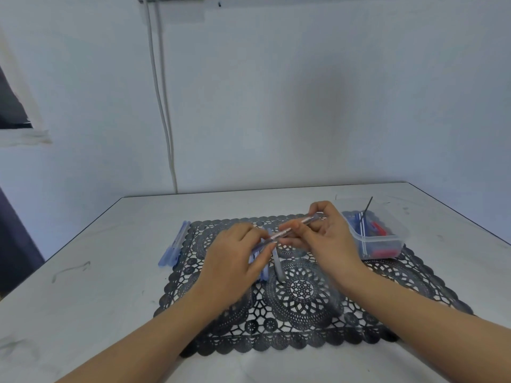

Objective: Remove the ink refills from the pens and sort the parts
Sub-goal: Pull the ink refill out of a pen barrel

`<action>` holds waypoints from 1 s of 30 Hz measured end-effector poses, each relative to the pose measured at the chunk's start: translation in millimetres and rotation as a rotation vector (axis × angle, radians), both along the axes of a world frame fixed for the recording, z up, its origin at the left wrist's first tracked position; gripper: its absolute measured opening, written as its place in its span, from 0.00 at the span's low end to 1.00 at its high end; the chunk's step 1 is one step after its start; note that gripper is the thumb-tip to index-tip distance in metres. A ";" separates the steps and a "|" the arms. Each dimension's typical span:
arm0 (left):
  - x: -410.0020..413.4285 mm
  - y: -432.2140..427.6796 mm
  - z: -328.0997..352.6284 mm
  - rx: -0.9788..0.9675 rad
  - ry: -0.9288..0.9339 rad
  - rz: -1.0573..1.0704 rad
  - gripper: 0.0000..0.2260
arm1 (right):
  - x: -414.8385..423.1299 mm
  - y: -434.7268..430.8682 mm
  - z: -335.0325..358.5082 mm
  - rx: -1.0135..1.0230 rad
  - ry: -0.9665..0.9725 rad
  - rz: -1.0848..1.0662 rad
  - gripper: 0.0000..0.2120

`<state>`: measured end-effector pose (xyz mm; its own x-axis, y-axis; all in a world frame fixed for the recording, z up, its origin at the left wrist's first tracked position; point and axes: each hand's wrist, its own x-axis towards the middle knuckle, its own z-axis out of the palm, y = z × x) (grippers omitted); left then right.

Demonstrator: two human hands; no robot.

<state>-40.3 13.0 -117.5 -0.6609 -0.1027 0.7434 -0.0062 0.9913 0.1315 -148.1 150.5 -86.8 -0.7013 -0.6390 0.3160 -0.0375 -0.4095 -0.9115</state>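
I hold one clear-barrelled pen (311, 218) in the air between both hands, above the far half of the black lace mat (304, 305). The pen slants, its right end higher and farther from me. My left hand (235, 255) pinches the nearer, lower end with thumb and fingertips curled in on it. My right hand (329, 239) grips the upper stretch, fingers wrapped round the barrel and the thumb laid against it. Motion blur keeps me from telling whether the tip or the refill has come loose. Directly beneath my hands, on the mat, lies a grey barrel (278, 268), and just beside it some blue pens (264, 272) half hidden by my left hand. More blue pens (174, 244) lie in a bundle at the mat's left edge, partly on the white table (83, 272). To the right, on the mat's far corner, stands a clear plastic tub (387, 240) holding red and blue parts, with a thin dark refill (368, 204) leaning up out of it.
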 end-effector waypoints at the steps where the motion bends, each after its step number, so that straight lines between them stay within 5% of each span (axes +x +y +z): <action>1: -0.8 -2.0 -0.9 -0.017 0.012 0.013 0.13 | -0.7 -0.1 -1.2 -0.005 -0.008 0.011 0.10; 7: -2.8 -15.8 -7.3 -0.033 0.073 0.076 0.12 | -16.2 -1.9 -13.1 0.161 0.185 -0.041 0.06; 12: -1.4 -25.4 -7.4 -0.061 0.082 0.094 0.12 | -37.9 4.0 -14.9 0.446 0.897 -0.236 0.07; 16: -1.3 -24.8 -6.7 -0.100 0.090 0.090 0.13 | -47.1 1.3 -18.4 0.450 1.416 -0.421 0.23; 18: -0.9 -24.9 -6.3 -0.120 0.085 0.109 0.14 | -47.1 0.3 -19.7 0.373 1.521 -0.475 0.26; 21: -0.5 -25.3 -5.7 -0.160 0.079 0.121 0.18 | -47.5 0.5 -23.7 0.260 1.619 -0.532 0.17; 30: 1.3 -21.7 -4.2 -0.225 0.070 0.148 0.18 | -53.5 0.4 -32.1 0.161 1.663 -0.558 0.11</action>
<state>-39.0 -8.6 -121.8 -0.5972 -0.0211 0.8018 -0.1517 0.9846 -0.0871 -201.6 150.9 -118.9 0.1435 -0.5510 0.8221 -0.9762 0.0576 0.2090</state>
